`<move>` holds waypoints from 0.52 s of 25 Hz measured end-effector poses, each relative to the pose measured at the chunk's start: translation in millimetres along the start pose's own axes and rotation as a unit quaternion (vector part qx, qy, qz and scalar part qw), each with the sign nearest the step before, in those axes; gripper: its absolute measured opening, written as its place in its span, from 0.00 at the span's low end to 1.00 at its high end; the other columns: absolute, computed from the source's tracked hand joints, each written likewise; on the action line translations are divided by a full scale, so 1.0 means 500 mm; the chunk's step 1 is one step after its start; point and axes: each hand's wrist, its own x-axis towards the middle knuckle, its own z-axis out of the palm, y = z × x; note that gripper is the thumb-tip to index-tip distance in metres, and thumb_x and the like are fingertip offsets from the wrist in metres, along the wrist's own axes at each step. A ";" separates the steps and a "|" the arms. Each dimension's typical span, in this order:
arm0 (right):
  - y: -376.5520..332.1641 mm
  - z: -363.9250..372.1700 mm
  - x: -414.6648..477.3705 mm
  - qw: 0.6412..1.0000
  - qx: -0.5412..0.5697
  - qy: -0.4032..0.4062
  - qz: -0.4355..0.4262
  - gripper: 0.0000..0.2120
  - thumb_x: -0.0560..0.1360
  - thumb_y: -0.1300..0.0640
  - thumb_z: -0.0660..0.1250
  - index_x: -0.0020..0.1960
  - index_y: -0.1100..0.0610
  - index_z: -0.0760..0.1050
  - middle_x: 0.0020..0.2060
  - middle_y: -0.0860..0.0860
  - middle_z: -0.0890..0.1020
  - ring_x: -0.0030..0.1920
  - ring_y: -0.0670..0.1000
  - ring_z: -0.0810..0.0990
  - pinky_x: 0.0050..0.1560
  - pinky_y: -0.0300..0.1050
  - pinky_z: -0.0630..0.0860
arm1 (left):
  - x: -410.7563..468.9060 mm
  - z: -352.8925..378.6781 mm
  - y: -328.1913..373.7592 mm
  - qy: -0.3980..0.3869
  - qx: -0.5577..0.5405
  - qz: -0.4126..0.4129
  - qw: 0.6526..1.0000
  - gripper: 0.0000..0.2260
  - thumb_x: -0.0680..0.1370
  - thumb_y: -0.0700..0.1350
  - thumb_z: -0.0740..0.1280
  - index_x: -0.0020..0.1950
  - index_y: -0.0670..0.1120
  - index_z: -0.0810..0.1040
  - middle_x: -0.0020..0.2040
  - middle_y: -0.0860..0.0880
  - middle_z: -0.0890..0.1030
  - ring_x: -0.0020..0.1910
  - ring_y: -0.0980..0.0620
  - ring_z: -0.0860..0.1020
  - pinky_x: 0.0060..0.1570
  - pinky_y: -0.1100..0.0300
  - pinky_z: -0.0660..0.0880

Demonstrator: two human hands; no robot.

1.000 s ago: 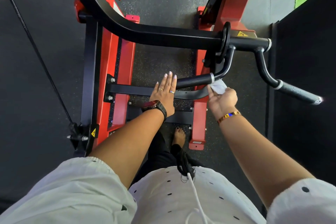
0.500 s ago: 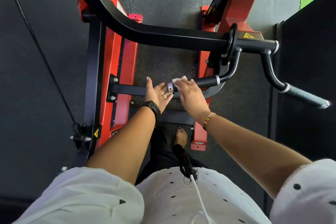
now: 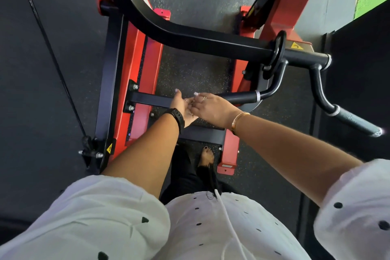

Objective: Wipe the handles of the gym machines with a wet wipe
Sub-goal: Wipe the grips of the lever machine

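Cannot make out the wipe itself; judged to lie hidden where the two hands meet, at the free end of the inner handle (image 3: pixel 242 98). Found the right hand (image 3: pixel 213 107) knuckles-up over that end, fingers bent down into the left hand (image 3: pixel 185 112); cannot tell whether pinching anything. Found the left hand palm-up and loosely cupped beneath, thumb raised, clasping nothing visible. Judged as a handover or refolding of the wipe at the bar's tip, not a stroke along it. Calls next for a firm wrap of the wipe round a bar and a slide along its full length. Calls also for a reach well to the right of the grip, to the outer handle (image 3: pixel 356 122), not yet in hand. Noted the inner handle's long axis running from the grip rightward, nearly level, to a white ring (image 3: pixel 257 96), then curving up and away toward the pivot. Noted the outer handle's axis slanting down and rightward from its bend, tip pointing away from the grip. Recorded further out: red frame (image 3: pixel 155 65) beyond and left of the grip, speckled floor (image 3: pixel 190 69) beneath, black watch (image 3: pixel 179 118) on the left wrist, gold bracelet (image 3: pixel 238 118) on the right.
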 end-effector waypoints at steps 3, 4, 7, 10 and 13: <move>0.017 0.006 -0.025 0.996 0.000 0.078 -0.042 0.13 0.73 0.63 0.59 0.53 0.57 0.78 0.50 0.51 0.82 0.56 0.54 0.78 0.59 0.49 0.75 | 0.008 -0.006 -0.006 0.004 -0.025 0.016 1.000 0.35 0.80 0.66 0.43 0.58 0.37 0.74 0.54 0.42 0.80 0.46 0.49 0.78 0.46 0.55 0.75; 0.019 0.004 -0.025 0.998 0.017 0.064 -0.021 0.15 0.74 0.62 0.55 0.56 0.57 0.77 0.54 0.52 0.81 0.58 0.54 0.77 0.59 0.49 0.75 | 0.010 -0.008 -0.006 -0.001 -0.028 0.016 0.999 0.36 0.79 0.66 0.43 0.62 0.37 0.74 0.54 0.42 0.79 0.45 0.49 0.77 0.48 0.54 0.75; 0.012 -0.008 0.012 0.995 0.059 -0.008 0.078 0.16 0.78 0.59 0.54 0.63 0.57 0.72 0.61 0.52 0.76 0.63 0.54 0.71 0.64 0.48 0.68 | 0.013 -0.007 -0.004 -0.013 -0.045 0.018 0.999 0.35 0.79 0.66 0.43 0.59 0.39 0.75 0.49 0.43 0.79 0.41 0.50 0.75 0.45 0.55 0.74; 0.002 -0.017 0.027 0.997 0.028 -0.049 0.045 0.15 0.80 0.58 0.57 0.66 0.55 0.71 0.62 0.50 0.76 0.66 0.53 0.69 0.69 0.47 0.61 | 0.010 -0.007 -0.013 -0.015 -0.046 0.009 0.999 0.35 0.79 0.68 0.44 0.53 0.40 0.77 0.49 0.43 0.80 0.44 0.48 0.77 0.48 0.54 0.75; 0.020 -0.010 -0.015 0.999 0.011 -0.035 -0.036 0.14 0.77 0.61 0.62 0.62 0.55 0.75 0.61 0.50 0.78 0.68 0.53 0.69 0.71 0.49 0.59 | 0.002 -0.007 -0.022 -0.003 -0.036 -0.005 0.999 0.35 0.78 0.68 0.44 0.50 0.40 0.77 0.48 0.43 0.80 0.46 0.49 0.78 0.47 0.56 0.74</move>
